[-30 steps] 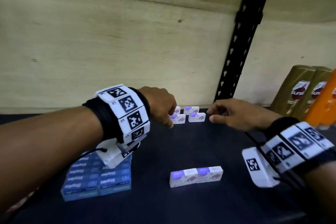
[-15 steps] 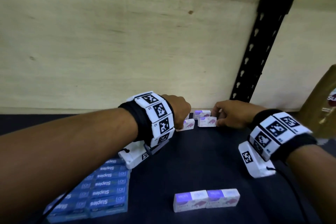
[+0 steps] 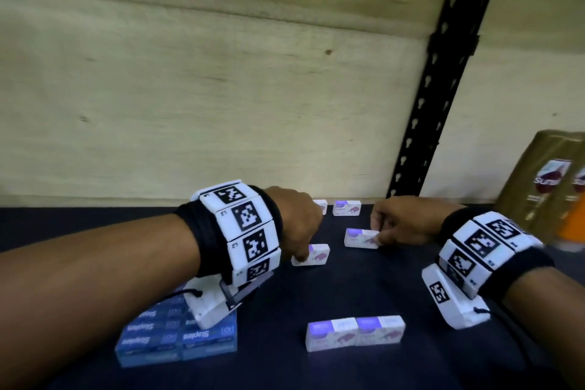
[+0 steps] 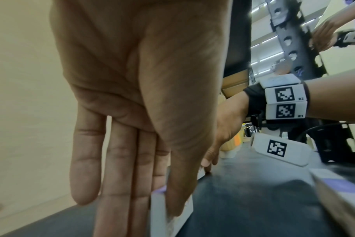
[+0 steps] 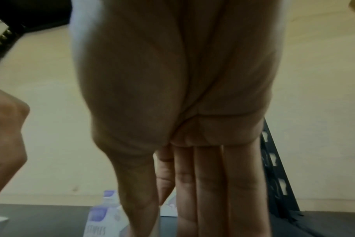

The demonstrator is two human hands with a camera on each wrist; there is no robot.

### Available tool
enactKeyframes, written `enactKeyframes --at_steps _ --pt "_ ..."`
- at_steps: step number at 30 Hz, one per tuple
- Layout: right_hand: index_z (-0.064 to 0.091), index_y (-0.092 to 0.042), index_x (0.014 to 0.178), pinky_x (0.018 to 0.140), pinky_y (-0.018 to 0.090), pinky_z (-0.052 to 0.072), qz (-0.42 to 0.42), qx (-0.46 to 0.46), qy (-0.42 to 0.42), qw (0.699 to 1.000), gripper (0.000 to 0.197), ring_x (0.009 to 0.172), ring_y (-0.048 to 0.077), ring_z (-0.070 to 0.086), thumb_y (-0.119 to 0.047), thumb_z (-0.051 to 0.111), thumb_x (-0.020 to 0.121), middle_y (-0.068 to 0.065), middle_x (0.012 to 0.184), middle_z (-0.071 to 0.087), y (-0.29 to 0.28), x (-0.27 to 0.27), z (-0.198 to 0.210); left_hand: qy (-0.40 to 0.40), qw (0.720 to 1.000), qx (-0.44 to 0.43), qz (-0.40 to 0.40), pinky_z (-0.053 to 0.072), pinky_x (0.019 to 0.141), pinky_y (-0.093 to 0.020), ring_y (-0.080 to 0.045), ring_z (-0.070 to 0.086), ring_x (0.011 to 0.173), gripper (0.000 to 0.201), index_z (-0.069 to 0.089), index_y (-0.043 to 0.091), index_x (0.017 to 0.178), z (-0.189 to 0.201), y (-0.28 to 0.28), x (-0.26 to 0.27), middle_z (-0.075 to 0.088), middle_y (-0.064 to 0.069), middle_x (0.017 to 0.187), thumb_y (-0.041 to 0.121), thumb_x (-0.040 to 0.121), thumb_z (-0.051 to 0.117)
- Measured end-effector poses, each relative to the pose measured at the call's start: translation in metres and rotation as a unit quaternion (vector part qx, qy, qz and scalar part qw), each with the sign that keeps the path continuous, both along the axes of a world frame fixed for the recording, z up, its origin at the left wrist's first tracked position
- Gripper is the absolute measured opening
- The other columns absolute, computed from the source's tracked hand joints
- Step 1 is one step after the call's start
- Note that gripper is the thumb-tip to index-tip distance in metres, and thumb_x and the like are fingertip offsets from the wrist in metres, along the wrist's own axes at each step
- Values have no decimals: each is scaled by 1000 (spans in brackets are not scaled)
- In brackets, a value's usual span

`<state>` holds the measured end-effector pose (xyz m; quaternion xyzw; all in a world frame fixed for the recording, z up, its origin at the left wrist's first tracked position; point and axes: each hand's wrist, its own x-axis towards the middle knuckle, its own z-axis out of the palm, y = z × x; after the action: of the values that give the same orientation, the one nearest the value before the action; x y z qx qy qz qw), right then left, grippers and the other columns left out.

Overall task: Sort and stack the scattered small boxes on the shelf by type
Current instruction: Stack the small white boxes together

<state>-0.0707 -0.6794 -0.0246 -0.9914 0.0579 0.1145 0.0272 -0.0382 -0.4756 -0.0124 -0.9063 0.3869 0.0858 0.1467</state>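
- Shelf surface [image 3: 364, 288]: dark board backed by a pale wood panel [image 3: 190, 104], with a black perforated upright [image 3: 443, 79] standing at the rear right.
- Left hand [image 3: 296, 222]: reaches over the middle of the shelf, knuckles up. Thumb and fingers pinch a white-and-purple box [image 3: 311, 255] by its left end; the left wrist view shows the thumb on one face of that box [image 4: 170, 213] and the fingers on the other. Box sits low at the shelf surface; contact with the board cannot be confirmed.
- Right hand [image 3: 402, 220]: reaches in from the right, thumb and fingers pinching a second white-and-purple box [image 3: 361, 237] by its right end. The right wrist view is blurred; fingers there run straight down, close together, beside the box [image 5: 103, 221].
- The two held boxes lie near each other, apart, the left one nearer the camera.
- Rear boxes: one more white-and-purple box [image 3: 346, 207] lies against the back panel; another [image 3: 321, 206] is partly hidden behind the left hand.
- Front pair [image 3: 354, 332]: two white-and-purple boxes stand end to end, touching, near the front edge, well apart from both hands.
- Blue staples boxes [image 3: 177, 336]: stacked in a tidy block at front left, partly beneath the left wrist camera.
- Gold bottles [image 3: 547, 180]: upright at far right, beside an orange item [image 3: 574, 225], blurred.
- Both wrists carry black bands with white marker tiles.
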Motion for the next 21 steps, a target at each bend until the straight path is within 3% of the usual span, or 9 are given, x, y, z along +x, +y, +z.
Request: enactKeyframes --at_steps 6,10,12,18,21 --pt "61 -25 96 68 25 49 2 14 57 998 17 67 7 61 -39 68 88 -2 88 76 10 -44 7 3 999 26 -20 43 67 -29 -18 53 82 29 69 18 106 -4 24 -29 67 2 104 42 90 63" --pt "61 -29 100 79 27 49 13 13 61 998 16 78 4 62 -40 67 90 -9 89 70 15 -69 8 21 999 4 -27 45 67 -26 -19 61 83 24 69 20 100 -3 33 -40 71 2 99 39 87 66" --pt "60 -30 100 79 26 48 16 19 63 998 15 80 3 61 -40 66 90 -12 88 68 16 -81 8 34 999 -7 -27 45 66 -26 -18 64 86 23 69 20 98 -4 36 -45 71 4 96 39 85 67" --pt "59 -33 98 85 28 52 31 45 62 997 15 90 5 64 -42 67 89 -12 97 69 13 -102 6 81 996 -20 -29 43 58 -24 -15 62 75 18 67 20 95 -9 43 -57 73 3 89 35 86 66" --pt "58 -34 95 86 29 52 36 53 64 996 15 91 5 64 -43 67 89 -13 97 69 13 -108 5 105 994 -24 -28 50 66 -26 -14 66 80 17 67 21 96 -7 45 -61 74 3 89 35 87 65"
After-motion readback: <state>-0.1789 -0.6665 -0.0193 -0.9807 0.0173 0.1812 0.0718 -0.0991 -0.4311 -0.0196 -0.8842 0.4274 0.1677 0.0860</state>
